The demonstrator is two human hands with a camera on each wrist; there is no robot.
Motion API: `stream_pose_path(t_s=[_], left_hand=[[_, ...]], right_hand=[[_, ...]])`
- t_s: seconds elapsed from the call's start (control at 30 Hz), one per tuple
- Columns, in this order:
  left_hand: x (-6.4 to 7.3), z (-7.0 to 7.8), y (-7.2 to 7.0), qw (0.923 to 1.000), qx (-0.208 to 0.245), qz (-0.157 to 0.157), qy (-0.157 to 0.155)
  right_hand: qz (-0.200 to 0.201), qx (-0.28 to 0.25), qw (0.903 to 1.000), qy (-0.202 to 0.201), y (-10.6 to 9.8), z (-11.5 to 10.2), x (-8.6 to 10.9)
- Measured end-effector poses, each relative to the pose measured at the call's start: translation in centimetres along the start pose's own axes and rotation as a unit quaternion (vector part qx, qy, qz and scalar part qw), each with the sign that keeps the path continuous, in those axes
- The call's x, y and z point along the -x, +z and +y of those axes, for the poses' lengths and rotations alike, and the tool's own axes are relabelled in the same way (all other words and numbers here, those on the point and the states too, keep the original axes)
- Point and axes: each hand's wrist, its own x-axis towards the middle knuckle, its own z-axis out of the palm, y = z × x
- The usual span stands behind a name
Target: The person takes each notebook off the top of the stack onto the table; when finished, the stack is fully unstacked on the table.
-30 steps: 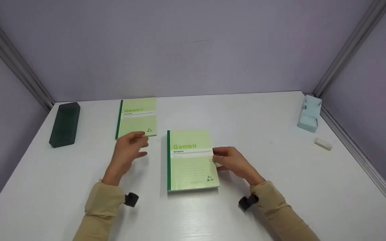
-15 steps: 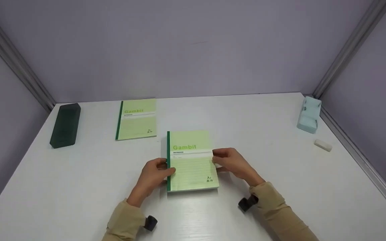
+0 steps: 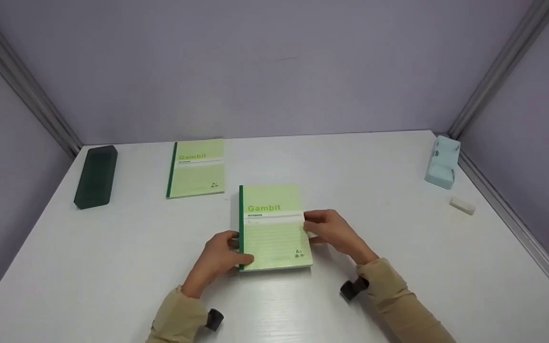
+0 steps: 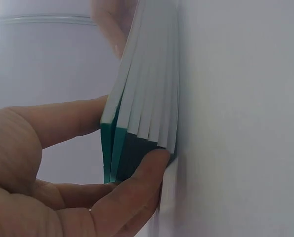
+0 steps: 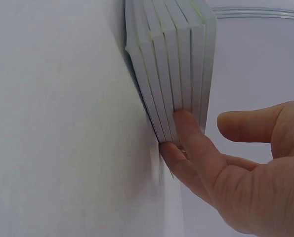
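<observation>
The left hand (image 3: 218,255) gripped the spine side of the notebook stack (image 3: 275,233), thumb on the top cover, while the right hand (image 3: 335,232), thumb free, laid extended fingers against the page edges, perhaps bracing it squarely on the table (image 3: 374,176).

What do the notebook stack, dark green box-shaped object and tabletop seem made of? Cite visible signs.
Notebook stack: paper and probably card, smooth-faced, judging by its pale, layered page edges.
Dark green box-shaped object: perhaps matte plastic, from its even colour and crisp edges.
Tabletop: possibly satin laminate, given its soft glare.
</observation>
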Motion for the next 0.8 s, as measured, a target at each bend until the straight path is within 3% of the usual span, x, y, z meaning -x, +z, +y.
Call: stream_pose_path(t_s=[0.17, 0.43, 0.8], left_hand=[[0.08, -0.01, 0.01, 0.9997, 0.024, -0.01, 0.004], [0.03, 0.13, -0.15, 0.9996, -0.018, -0.021, -0.001], [-0.03, 0.08, -0.22, 0.9993, -0.031, -0.018, -0.007]], right_hand=[[-0.009, 0.0, 0.9999, -0.009, -0.08, -0.03, 0.03], [0.007, -0.001, 1.0, 0.004, 0.12, -0.28, 0.06], [0.01, -0.003, 0.9999, 0.012, 0.19, -0.26, 0.05]])
